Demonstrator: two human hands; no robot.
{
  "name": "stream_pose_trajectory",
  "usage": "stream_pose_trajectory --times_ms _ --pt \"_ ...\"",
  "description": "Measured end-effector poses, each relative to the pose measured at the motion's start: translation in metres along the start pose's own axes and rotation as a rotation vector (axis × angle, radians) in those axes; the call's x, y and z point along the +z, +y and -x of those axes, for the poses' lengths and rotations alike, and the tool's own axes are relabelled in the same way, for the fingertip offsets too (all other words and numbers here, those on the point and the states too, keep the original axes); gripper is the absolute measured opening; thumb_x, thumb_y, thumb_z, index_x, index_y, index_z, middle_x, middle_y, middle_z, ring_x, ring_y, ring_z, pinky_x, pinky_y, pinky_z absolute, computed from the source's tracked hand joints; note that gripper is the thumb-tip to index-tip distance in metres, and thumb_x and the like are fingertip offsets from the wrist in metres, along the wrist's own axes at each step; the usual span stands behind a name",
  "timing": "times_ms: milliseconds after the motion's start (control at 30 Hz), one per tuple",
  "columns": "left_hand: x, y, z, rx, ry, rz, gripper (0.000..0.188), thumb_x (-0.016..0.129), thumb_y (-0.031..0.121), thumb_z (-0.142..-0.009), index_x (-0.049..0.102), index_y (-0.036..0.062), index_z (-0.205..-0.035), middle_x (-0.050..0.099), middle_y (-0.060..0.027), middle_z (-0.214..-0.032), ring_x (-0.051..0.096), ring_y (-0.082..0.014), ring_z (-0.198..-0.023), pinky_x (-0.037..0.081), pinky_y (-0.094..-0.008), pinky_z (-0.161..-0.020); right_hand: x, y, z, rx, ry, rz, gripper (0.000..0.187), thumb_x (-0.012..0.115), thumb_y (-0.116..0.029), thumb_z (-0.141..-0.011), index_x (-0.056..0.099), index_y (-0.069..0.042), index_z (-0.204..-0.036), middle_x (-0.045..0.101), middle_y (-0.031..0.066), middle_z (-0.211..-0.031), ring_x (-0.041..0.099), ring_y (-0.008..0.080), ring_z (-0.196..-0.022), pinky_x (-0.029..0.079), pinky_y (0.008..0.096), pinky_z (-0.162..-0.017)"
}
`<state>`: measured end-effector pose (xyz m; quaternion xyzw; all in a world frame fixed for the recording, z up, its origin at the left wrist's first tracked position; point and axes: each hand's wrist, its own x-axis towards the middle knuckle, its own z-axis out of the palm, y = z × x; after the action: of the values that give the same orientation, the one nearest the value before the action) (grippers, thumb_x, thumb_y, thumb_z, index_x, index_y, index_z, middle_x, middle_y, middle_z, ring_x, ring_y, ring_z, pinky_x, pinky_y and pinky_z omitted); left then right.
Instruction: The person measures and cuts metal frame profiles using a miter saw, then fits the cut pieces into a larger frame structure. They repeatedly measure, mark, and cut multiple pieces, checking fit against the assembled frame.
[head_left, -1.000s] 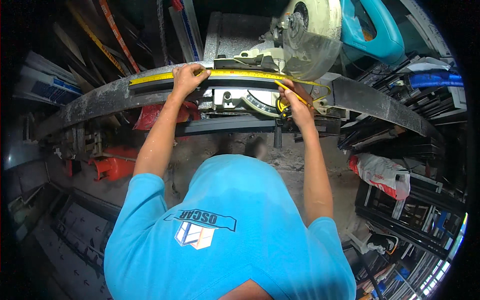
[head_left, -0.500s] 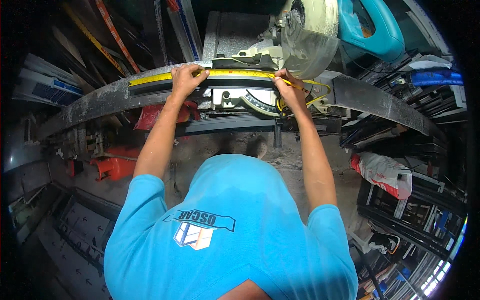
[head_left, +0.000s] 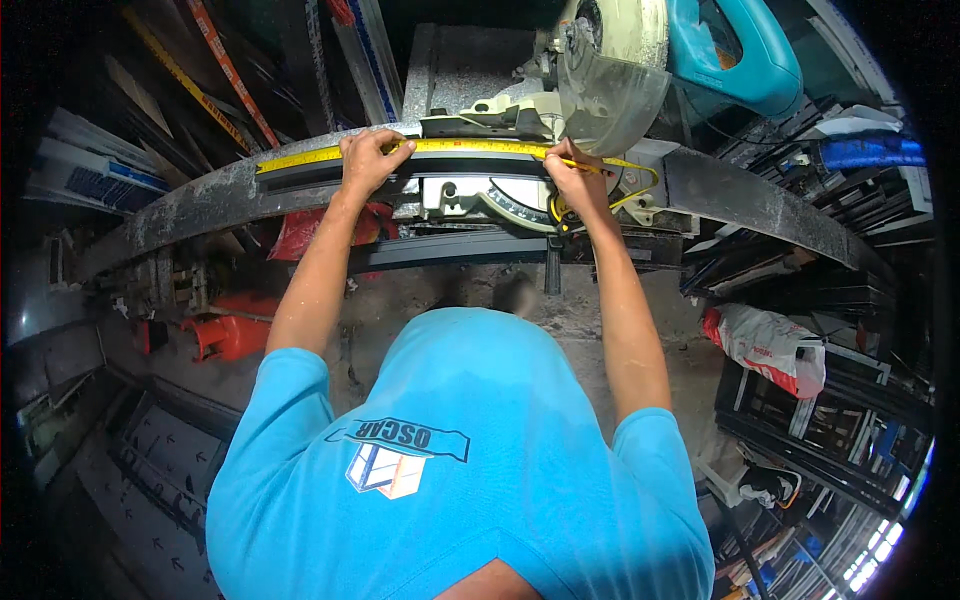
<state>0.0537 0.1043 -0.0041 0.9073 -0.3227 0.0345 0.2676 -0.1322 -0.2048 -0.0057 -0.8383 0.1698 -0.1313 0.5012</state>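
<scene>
A yellow tape measure blade lies stretched left to right along a dark metal profile on the saw's bed. My left hand is closed over the blade, its thumb and fingers pinching it at the profile's edge. Further right, my right hand grips the blade between thumb and fingertips. Beyond this hand the blade bends back in a loop toward the black and yellow tape case, which hangs partly hidden beside my right wrist. The mitre saw, with a teal handle, stands raised just behind my right hand.
A long grey bench runs beneath the saw to both sides. Another dark profile lies nearer me. Stacked metal profiles fill the right side. An orange-red object and a white and red bag are lower down.
The view has shifted very slightly. Both hands stay on the tape blade in nearly the same places.
</scene>
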Motion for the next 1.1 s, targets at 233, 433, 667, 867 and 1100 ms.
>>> stream_pose_trajectory --times_ms 233,433,667,867,1100 --pt "0.001 0.001 0.0 -0.011 -0.003 -0.01 0.034 0.071 0.047 -0.081 0.076 0.0147 -0.089 0.07 -0.0025 -0.078 0.062 -0.0188 -0.083 0.032 -0.0388 -0.085 0.003 -0.002 -0.002 -0.119 0.089 0.16 0.011 0.058 -0.016 -0.086 0.063 -0.007 -0.088 0.068 0.01 -0.077 0.065 0.0198 -0.071 0.049 0.036 -0.065" --pt "0.001 0.002 -0.002 0.004 0.001 0.0 0.034 0.071 0.047 -0.081 0.076 0.0144 -0.088 0.069 -0.0024 -0.076 0.061 -0.0189 -0.081 0.032 -0.0388 -0.085 0.004 0.021 -0.008 -0.156 0.113 0.186 0.012 0.055 -0.016 -0.087 0.062 -0.006 -0.085 0.068 0.0086 -0.076 0.065 0.0225 -0.07 0.048 0.0365 -0.063" --pt "0.004 -0.005 -0.001 -0.012 -0.014 0.04 0.035 0.071 0.047 -0.081 0.076 0.0136 -0.087 0.068 -0.003 -0.075 0.061 -0.019 -0.08 0.032 -0.0393 -0.085 0.001 -0.009 -0.001 -0.137 0.084 0.08 0.014 0.059 -0.017 -0.086 0.063 -0.005 -0.081 0.068 0.0065 -0.072 0.065 0.0158 -0.069 0.048 0.0344 -0.064" --pt "0.005 -0.004 -0.001 0.022 0.035 0.022 0.035 0.071 0.048 -0.081 0.076 0.013 -0.087 0.068 -0.0032 -0.073 0.061 -0.0196 -0.079 0.033 -0.0396 -0.086 -0.001 -0.003 -0.008 -0.114 0.066 0.181 0.015 0.062 -0.02 -0.083 0.067 -0.006 -0.086 0.069 0.0059 -0.074 0.066 0.0142 -0.072 0.049 0.0331 -0.064" --pt "0.001 0.001 -0.001 0.023 0.032 0.007 0.034 0.072 0.047 -0.08 0.076 0.0134 -0.086 0.069 -0.003 -0.075 0.061 -0.0196 -0.08 0.032 -0.0395 -0.086 0.007 0.046 -0.023 -0.243 0.091 0.109 0.02 0.064 -0.02 -0.085 0.062 0.0 -0.08 0.067 0.0068 -0.069 0.065 0.0186 -0.066 0.049 0.0337 -0.063"
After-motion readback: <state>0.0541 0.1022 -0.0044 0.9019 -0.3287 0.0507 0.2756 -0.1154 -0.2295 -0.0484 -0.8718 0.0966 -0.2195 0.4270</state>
